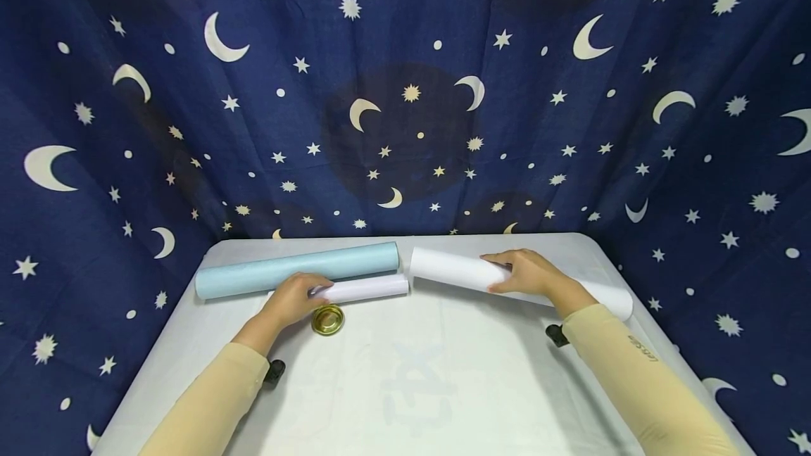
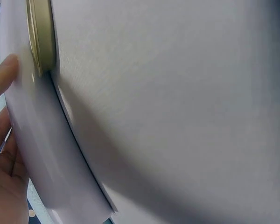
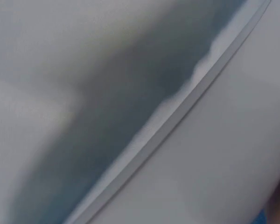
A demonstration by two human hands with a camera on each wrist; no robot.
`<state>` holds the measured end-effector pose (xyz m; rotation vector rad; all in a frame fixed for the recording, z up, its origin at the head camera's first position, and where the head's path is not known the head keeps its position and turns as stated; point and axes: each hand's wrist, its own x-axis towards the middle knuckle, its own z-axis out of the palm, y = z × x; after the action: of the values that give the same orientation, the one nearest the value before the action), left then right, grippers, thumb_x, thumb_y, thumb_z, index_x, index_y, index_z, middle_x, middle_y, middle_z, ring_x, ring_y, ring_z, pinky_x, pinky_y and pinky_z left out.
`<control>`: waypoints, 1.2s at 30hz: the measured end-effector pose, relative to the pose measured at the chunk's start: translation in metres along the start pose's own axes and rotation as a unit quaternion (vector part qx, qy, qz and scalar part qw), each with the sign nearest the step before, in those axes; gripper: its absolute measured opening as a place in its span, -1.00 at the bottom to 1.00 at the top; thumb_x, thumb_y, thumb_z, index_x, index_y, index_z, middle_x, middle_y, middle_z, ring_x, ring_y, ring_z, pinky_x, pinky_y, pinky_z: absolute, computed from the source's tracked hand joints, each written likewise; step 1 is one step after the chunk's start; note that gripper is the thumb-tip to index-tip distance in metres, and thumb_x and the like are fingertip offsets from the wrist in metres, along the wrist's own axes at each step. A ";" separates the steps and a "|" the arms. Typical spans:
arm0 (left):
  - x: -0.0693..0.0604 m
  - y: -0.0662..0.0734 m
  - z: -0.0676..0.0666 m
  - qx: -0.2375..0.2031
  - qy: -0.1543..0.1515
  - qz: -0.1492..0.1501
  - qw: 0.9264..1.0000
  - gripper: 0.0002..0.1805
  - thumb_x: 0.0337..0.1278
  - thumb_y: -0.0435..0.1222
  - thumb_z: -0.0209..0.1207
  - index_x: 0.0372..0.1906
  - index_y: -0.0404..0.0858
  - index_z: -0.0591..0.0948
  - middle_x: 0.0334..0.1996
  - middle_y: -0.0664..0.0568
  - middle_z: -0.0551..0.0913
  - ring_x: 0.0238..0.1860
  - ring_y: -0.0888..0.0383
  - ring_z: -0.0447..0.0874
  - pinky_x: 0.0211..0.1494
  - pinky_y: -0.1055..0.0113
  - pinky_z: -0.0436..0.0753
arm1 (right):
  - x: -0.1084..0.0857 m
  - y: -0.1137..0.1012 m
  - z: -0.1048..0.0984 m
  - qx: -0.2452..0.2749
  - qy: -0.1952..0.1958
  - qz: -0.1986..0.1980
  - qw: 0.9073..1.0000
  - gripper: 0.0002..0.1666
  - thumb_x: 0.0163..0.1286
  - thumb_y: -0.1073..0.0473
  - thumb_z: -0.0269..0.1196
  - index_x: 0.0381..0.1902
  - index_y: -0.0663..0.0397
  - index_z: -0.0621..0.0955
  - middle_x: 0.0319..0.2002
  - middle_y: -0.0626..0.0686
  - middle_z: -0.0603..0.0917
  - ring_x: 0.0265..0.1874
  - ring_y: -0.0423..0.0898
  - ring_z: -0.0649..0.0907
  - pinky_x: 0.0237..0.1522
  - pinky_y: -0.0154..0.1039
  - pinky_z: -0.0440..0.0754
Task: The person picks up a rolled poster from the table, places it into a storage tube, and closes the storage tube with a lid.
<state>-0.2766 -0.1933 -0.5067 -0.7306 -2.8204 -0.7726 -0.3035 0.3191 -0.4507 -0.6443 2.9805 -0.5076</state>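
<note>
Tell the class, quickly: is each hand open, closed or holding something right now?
Left hand: holding the thin pale roll.
Right hand: holding the thick white roll.

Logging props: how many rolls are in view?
3: a blue roll at the back left, a thin white roll in the left hand, a thick white roll in the right hand.

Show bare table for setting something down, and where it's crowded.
Biggest: the table between left sleeve and right sleeve, nearer the camera than the gold lid and thick white roll. Smaller: strip behind that roll, right of the right hand. Crowded: back left, with blue roll, thin white roll and left hand.
</note>
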 end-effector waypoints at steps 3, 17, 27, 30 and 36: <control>0.000 0.000 -0.001 0.003 -0.006 -0.002 1.000 -0.60 0.07 -0.29 0.45 0.07 -0.19 0.73 0.05 -0.05 0.72 0.15 -0.12 0.61 0.29 -0.05 0.49 | -0.001 -0.001 -0.001 0.002 0.002 -0.001 1.000 -0.06 -0.05 -0.38 0.53 0.31 -0.26 0.59 0.18 0.04 0.66 0.09 0.06 0.64 0.06 0.08 0.58; -0.006 -0.001 -0.006 0.000 -0.003 -0.014 1.000 -0.61 0.06 -0.28 0.45 0.05 -0.12 0.74 0.04 -0.02 0.73 0.13 -0.10 0.64 0.25 -0.04 0.54 | -0.008 -0.011 -0.004 -0.006 0.009 -0.047 0.999 -0.11 -0.03 -0.31 0.55 0.29 -0.24 0.61 0.14 -0.01 0.69 0.06 0.01 0.67 0.02 0.06 0.61; -0.020 -0.006 -0.018 -0.014 0.009 -0.025 1.000 -0.62 0.09 -0.29 0.43 0.06 -0.12 0.74 0.02 -0.03 0.73 0.12 -0.13 0.63 0.23 -0.09 0.54 | -0.012 -0.012 -0.001 -0.005 0.011 -0.052 0.999 -0.11 -0.03 -0.28 0.56 0.29 -0.24 0.61 0.15 -0.01 0.68 0.11 0.03 0.66 0.09 0.08 0.59; -0.024 -0.007 -0.024 -0.021 0.016 -0.028 0.999 -0.62 0.08 -0.30 0.44 0.06 -0.13 0.75 0.00 -0.03 0.74 0.10 -0.13 0.65 0.20 -0.09 0.56 | -0.014 -0.012 0.000 -0.005 0.010 -0.051 0.999 -0.11 -0.03 -0.29 0.56 0.30 -0.24 0.61 0.15 0.00 0.68 0.12 0.05 0.65 0.11 0.09 0.58; -0.028 -0.006 -0.034 -0.031 0.038 -0.023 0.998 -0.60 0.03 -0.31 0.47 0.05 -0.15 0.75 -0.03 -0.02 0.75 0.05 -0.09 0.67 0.13 -0.06 0.60 | -0.015 -0.010 0.003 -0.007 0.016 -0.055 0.998 -0.10 -0.04 -0.27 0.57 0.30 -0.23 0.61 0.14 0.01 0.69 0.11 0.06 0.66 0.10 0.09 0.58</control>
<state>-0.2557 -0.2268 -0.4873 -0.6316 -2.7650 -0.8807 -0.2854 0.3154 -0.4502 -0.8126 2.9941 -0.5089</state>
